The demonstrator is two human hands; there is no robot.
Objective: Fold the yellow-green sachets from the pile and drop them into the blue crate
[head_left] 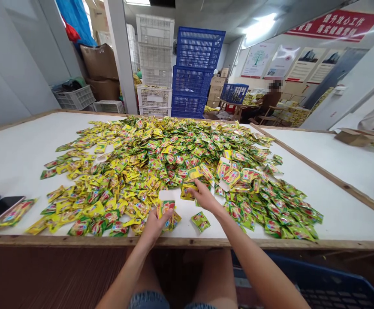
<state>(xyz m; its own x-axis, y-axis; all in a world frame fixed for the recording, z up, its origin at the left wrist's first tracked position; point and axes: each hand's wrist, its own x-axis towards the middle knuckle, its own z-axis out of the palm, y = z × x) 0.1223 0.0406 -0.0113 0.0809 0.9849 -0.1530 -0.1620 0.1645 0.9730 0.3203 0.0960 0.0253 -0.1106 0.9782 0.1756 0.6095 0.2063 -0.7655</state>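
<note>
My left hand (155,225) is closed around a small yellow-and-green box (165,205) whose white top flap stands up. In my right hand (203,196) a yellow packet (187,192) is pinched between thumb and fingers, to the right of the box. Below that packet a single green packet (200,221) lies on the white tabletop. Beyond both hands spreads a large heap of yellow and green packets (132,167). Several printed boxes, one with an upright white flap (224,162), rest on the heap to the right of my right hand.
A wooden rim (190,242) edges the table. At the left lies a dark phone-like slab (3,208). A blue crate (335,279) stands below at the right. Behind the table rise stacked white crates (155,56) and blue crates (200,49). A person (269,103) sits further back.
</note>
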